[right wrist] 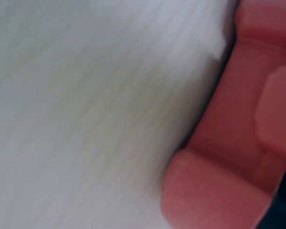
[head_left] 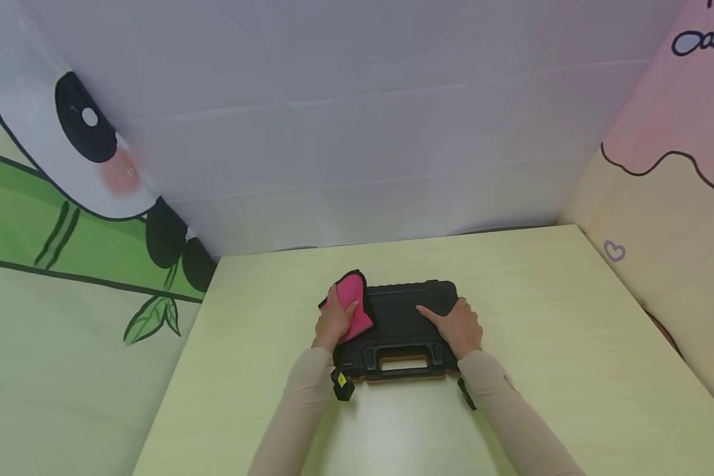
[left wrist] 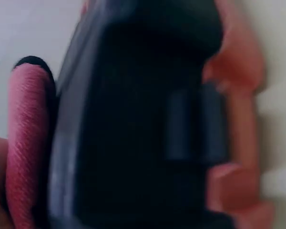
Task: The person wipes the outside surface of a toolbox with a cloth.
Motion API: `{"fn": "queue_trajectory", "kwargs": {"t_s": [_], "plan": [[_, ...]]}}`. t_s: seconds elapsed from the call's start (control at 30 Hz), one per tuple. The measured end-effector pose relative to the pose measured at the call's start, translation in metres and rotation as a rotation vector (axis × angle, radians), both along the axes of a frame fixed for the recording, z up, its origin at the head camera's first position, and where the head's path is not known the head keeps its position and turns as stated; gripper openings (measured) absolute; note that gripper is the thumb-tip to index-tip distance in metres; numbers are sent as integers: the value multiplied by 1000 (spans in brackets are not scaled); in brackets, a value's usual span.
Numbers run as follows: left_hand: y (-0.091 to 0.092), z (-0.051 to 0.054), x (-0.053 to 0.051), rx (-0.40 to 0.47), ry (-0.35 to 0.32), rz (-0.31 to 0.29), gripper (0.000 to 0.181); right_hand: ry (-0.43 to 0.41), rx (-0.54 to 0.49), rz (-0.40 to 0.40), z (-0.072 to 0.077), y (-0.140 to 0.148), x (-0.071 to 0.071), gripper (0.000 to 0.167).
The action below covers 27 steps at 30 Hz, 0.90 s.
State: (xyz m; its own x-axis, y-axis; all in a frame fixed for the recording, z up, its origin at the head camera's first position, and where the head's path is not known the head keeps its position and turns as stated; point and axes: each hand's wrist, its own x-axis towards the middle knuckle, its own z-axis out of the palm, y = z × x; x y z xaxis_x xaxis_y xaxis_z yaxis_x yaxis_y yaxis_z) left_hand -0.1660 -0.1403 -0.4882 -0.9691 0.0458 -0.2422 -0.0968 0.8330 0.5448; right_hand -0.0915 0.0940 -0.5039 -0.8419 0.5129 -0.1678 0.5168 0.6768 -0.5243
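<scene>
A black plastic carry case [head_left: 398,311] with an orange underside lies on the table, its handle [head_left: 403,360] toward me. My left hand [head_left: 332,324] holds a folded pink cloth [head_left: 351,291] with black edging against the top left of the case. In the left wrist view the cloth [left wrist: 26,138] lies along the lid beside part of that hand, and a latch [left wrist: 195,126] shows at the front. My right hand [head_left: 461,328] grips the right side of the case, thumb over the lid; its other fingers are partly hidden. The right wrist view shows only the orange-red base [right wrist: 224,109].
The pale wood-grain table [head_left: 262,297] stretches around the case. A grey-white curtain [head_left: 357,165] hangs behind it, with printed cloth walls at the left [head_left: 65,317] and right [head_left: 678,218]. Dark wrist devices [head_left: 342,385] sit beneath both forearms.
</scene>
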Motion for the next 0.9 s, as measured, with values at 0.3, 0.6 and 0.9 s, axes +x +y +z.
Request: {"fn": "queue_trajectory", "kwargs": {"t_s": [0.3, 0.6, 0.9], "plan": [[-11, -3, 0, 78, 54, 63, 71, -18, 7, -19, 3, -12, 1, 106], [-16, -8, 28, 99, 146, 42, 70, -23, 2, -35, 12, -11, -1, 103], [-17, -10, 69, 94, 184, 29, 68, -33, -8, -43, 6, -5, -1, 101]]}}
